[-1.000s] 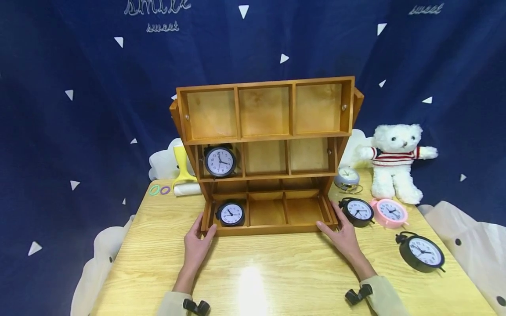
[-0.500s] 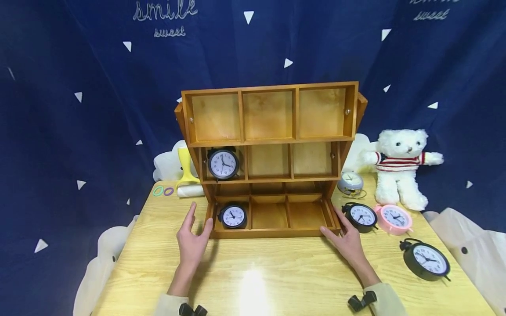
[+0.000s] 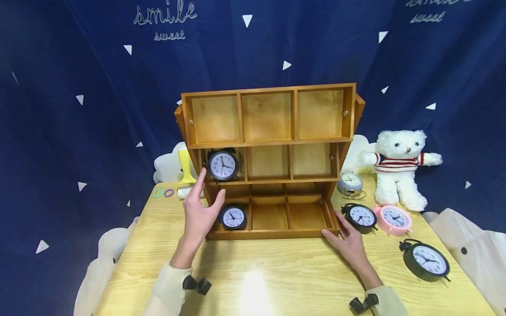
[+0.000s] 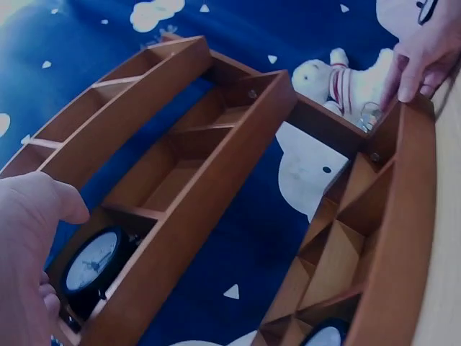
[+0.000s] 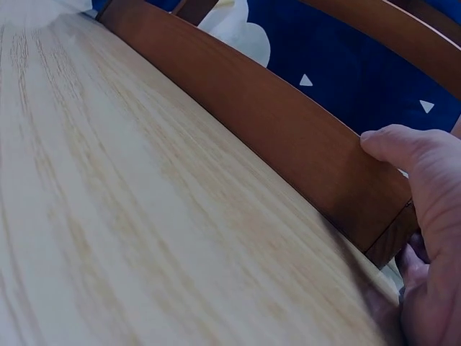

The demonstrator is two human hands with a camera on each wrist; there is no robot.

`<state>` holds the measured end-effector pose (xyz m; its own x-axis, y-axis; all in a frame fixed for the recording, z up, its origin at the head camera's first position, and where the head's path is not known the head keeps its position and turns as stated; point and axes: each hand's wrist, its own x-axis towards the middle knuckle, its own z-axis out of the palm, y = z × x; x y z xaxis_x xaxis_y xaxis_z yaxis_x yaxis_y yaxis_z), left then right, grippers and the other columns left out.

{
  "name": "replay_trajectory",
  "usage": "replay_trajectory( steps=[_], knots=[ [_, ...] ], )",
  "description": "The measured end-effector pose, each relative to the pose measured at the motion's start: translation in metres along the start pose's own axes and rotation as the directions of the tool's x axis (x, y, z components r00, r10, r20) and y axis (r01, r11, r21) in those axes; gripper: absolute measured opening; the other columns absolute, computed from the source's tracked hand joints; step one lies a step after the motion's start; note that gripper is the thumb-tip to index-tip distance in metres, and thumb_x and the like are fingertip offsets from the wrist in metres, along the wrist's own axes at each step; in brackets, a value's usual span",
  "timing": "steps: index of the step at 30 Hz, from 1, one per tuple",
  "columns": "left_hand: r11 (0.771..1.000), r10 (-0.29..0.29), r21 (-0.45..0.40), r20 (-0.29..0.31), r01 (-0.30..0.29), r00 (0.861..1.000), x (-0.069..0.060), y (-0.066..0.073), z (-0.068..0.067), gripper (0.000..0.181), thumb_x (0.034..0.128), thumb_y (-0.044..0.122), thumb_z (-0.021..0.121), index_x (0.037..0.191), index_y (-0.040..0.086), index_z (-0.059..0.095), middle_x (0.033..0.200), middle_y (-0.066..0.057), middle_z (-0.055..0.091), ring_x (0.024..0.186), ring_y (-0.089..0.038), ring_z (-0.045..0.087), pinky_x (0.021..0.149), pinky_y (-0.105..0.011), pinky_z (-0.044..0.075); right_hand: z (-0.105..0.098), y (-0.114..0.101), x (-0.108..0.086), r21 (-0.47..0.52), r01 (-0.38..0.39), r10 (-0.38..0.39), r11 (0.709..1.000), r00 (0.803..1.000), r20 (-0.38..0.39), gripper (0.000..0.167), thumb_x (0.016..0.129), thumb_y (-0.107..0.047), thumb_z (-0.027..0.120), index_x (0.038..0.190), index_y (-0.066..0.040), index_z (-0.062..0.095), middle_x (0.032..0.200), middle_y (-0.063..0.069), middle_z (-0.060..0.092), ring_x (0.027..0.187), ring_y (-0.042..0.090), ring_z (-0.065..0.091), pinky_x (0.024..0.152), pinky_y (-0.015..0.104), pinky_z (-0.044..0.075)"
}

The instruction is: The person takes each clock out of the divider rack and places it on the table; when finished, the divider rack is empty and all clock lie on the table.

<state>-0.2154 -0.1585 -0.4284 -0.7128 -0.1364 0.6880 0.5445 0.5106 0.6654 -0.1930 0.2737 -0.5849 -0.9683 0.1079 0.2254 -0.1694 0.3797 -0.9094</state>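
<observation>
A three-tiered wooden shelf (image 3: 264,141) stands on the table, each tier split into compartments. One black alarm clock (image 3: 223,165) sits in the middle tier's left compartment, another black alarm clock (image 3: 233,217) in the bottom tier's left one. My left hand (image 3: 199,216) is raised before the shelf's left side, thumb and fingers spread, holding nothing; in the left wrist view it is beside the middle tier's clock (image 4: 94,263). With the thumb on the front board and fingers round the side, my right hand (image 3: 349,245) grips the bottom tier's right corner (image 5: 382,209).
Right of the shelf are a grey clock (image 3: 350,182), a black clock (image 3: 360,217), a pink clock (image 3: 394,219), a larger black clock (image 3: 426,260) and a white teddy bear (image 3: 400,169). At left lie a yellow-handled roller (image 3: 185,166), a green ring (image 3: 158,192) and a purple ring (image 3: 168,193).
My left hand has let go of the bottom tier's left corner and risen toward the middle tier. My right hand stays at the right corner. The head view has shifted slightly.
</observation>
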Motion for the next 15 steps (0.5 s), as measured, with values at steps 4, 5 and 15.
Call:
replay_trajectory(
  steps=[4,5,15],
  knots=[
    [0.997,-0.029,0.075,0.04,0.026,0.999,0.017,0.002,0.009,0.077,0.0882,0.02,0.083,0.153,0.0,0.049,0.155,-0.018,0.053,0.142,-0.035,0.05,0.116,-0.051,0.043,0.0,0.003,0.001,0.017,-0.005,0.005,1.0,1.0,0.007,0.079,0.092,-0.018,0.083,0.16,-0.008,0.043,0.164,0.018,0.039,0.147,0.041,0.036,0.101,0.003,0.035],
    [0.995,-0.032,0.092,0.042,0.028,0.999,0.02,0.002,0.011,0.077,0.0879,0.021,0.084,0.153,-0.001,0.049,0.154,-0.019,0.053,0.142,-0.035,0.051,0.116,-0.051,0.043,0.0,0.003,0.001,0.024,-0.007,0.007,1.0,1.0,0.006,0.079,0.092,-0.017,0.083,0.159,-0.007,0.043,0.164,0.018,0.039,0.147,0.04,0.036,0.101,0.003,0.035],
    [0.974,-0.131,0.192,0.03,0.123,0.991,0.036,-0.002,0.03,0.093,0.0829,0.028,0.09,0.156,-0.003,0.042,0.151,-0.024,0.053,0.137,-0.039,0.053,0.114,-0.053,0.045,0.002,-0.001,-0.001,0.045,0.01,-0.01,0.999,1.0,0.01,0.077,0.092,-0.012,0.082,0.159,-0.007,0.044,0.162,0.021,0.041,0.144,0.043,0.04,0.1,0.003,0.036]
  ],
)
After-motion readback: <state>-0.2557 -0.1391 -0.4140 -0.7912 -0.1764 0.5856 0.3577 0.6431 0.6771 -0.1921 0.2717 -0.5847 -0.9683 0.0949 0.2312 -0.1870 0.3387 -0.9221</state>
